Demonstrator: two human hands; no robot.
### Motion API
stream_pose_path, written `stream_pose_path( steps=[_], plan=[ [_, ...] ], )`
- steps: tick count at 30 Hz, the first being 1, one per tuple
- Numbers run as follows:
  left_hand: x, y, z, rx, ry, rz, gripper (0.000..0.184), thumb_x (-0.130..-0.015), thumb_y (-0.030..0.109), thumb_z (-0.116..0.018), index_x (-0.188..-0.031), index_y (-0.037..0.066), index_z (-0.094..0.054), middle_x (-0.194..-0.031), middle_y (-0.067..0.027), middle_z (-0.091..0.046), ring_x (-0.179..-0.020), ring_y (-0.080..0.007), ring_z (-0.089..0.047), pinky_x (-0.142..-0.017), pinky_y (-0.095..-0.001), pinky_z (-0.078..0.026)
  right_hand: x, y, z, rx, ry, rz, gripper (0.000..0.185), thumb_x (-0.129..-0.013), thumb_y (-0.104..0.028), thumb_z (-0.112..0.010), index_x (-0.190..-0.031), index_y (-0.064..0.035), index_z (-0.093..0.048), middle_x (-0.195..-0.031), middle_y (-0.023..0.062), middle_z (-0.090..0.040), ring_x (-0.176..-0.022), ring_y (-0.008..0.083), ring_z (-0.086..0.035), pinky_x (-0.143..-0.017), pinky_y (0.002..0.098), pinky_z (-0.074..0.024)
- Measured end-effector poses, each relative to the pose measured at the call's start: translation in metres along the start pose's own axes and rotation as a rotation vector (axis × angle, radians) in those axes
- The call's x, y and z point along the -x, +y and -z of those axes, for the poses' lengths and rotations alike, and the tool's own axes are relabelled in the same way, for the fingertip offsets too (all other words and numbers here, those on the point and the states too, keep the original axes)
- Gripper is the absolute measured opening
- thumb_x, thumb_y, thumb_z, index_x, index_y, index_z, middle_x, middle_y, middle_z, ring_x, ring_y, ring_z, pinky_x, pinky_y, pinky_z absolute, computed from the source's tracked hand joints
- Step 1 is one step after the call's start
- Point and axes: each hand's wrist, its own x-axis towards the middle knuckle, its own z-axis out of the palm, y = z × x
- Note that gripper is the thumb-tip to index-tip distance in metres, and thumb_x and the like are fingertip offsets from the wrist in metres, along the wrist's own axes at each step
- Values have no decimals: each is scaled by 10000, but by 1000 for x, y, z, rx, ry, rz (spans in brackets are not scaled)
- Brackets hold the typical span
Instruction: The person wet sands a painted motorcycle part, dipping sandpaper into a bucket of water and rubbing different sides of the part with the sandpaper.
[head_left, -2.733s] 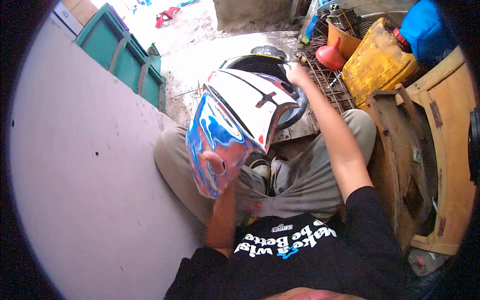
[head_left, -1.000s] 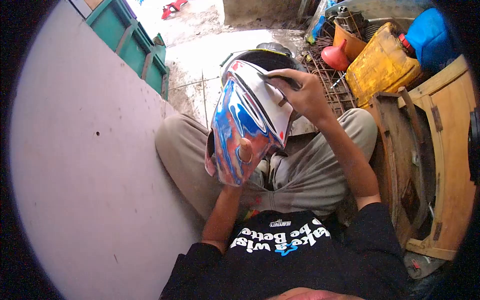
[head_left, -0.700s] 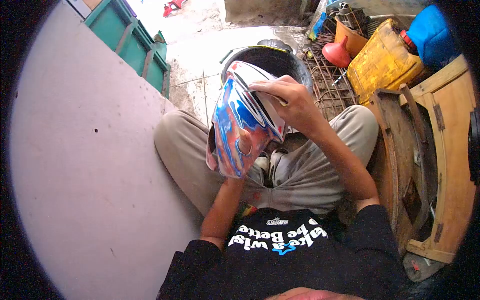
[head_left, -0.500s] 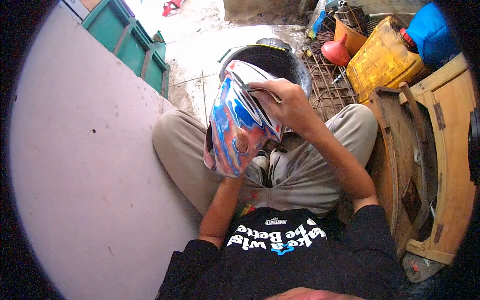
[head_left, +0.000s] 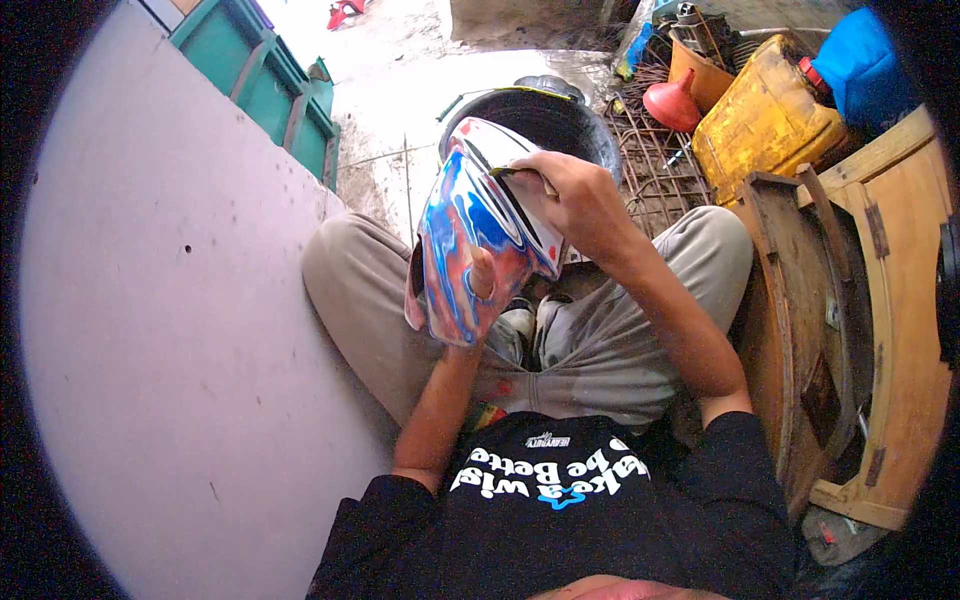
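Observation:
A curved plastic fairing panel (head_left: 490, 235) is held up above my lap, its white, blue and red paint worn through in patches. My left hand (head_left: 482, 275) supports it from below and behind; the thumb shows at an opening in the panel, while the other fingers are hidden. On the upper right side of the panel, my right hand (head_left: 580, 200) presses a thin folded piece of sandpaper (head_left: 548, 186) against the white surface. Its fingers are closed around the sheet, and only an edge of it shows.
A black basin (head_left: 590, 130) stands behind the panel. To the right are a rusty wire grid (head_left: 655, 160), a red funnel (head_left: 673, 100), a yellow jerrycan (head_left: 770, 115) and a wooden frame (head_left: 890, 300). A pale wall (head_left: 180, 330) runs close on my left, with green panels (head_left: 265, 80) beyond.
My right hand has shifted slightly along the panel with the sandpaper, now showing more of its edge. The panel has risen a little, still in my left hand.

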Motion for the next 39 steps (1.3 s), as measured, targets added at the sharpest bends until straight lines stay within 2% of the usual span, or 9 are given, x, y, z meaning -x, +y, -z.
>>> stream_pose_path(
  steps=[6, 11, 15, 21, 24, 28, 32, 36, 39],
  plan=[
    [-1, 1, 0, 10, 8, -9, 1121, -879, 775, -593, -1589, -6, -217, -1562, -208, -405, -1400, -314, -473, -1173, -459, -414, 0, -4, 0, -28, -49, 20, 214, -934, -84, -707, -1148, -74, -716, -1016, 186, -738, -933, 359, -712, -850, 427, -569],
    [-8, -6, 6, 57, 47, -30, 1131, -875, 783, -593, -1593, -4, -211, -1566, -205, -402, -1406, -309, -471, -1178, -457, -412, 2, -3, -8, -58, -94, 32, 283, -947, -68, -671, -1225, -91, -713, -1200, 213, -714, -1185, 349, -669, -995, 429, -540],
    [2, 5, -3, -140, 5, -5, 1059, -959, 747, -480, -1620, 7, -111, -1610, -171, -337, -1484, -287, -354, -1244, -452, -284, 11, -5, -12, 80, -153, 165, 350, -960, -75, -612, -1305, -42, -663, -1350, 236, -647, -1322, 351, -597, -1103, 435, -485],
    [3, 8, -3, -175, 20, -11, 1051, -964, 742, -479, -1622, 13, -105, -1596, -173, -352, -1463, -289, -372, -1227, -452, -302, 7, 0, -5, 77, -207, 88, 484, -907, -17, -561, -1390, 12, -584, -1411, 235, -611, -1343, 346, -581, -1150, 440, -443],
    [1, 5, -2, -183, 24, -14, 1047, -966, 739, -479, -1624, 16, -102, -1590, -174, -359, -1452, -290, -381, -1218, -452, -311, 13, -15, -3, 46, -293, 231, 499, -896, -19, -563, -1393, 16, -581, -1412, 250, -602, -1352, 361, -567, -1146, 440, -446],
    [4, 5, -2, -198, 43, -15, 1042, -969, 735, -478, -1626, 20, -98, -1581, -176, -368, -1438, -291, -393, -1206, -452, -323, -6, 3, 5, 123, -286, 76, 549, -873, -27, -588, -1421, -57, -593, -1429, 250, -588, -1366, 355, -555, -1155, 432, -440],
    [5, 3, -3, -207, 52, -18, 1037, -972, 731, -477, -1627, 24, -93, -1572, -177, -378, -1424, -292, -405, -1195, -452, -334, 10, -25, 0, 1, -314, 290, 496, -908, -59, -597, -1403, -91, -616, -1428, 236, -595, -1314, 364, -599, -1095, 428, -493],
    [10, 3, -1, -226, 65, -2, 1032, -975, 727, -476, -1629, 28, -89, -1563, -178, -388, -1409, -293, -416, -1183, -452, -346, -12, 9, 3, 134, -282, 142, 424, -968, -123, -548, -1379, -47, -615, -1423, 235, -598, -1343, 342, -578, -1109, 405, -480],
    [11, 0, 0, -222, 76, -6, 1029, -977, 724, -475, -1630, 31, -86, -1556, -179, -395, -1399, -294, -425, -1175, -452, -355, 0, -11, -3, 50, -319, 272, 412, -982, -107, -517, -1374, -14, -604, -1397, 245, -612, -1346, 338, -577, -1132, 415, -459]
  ],
)
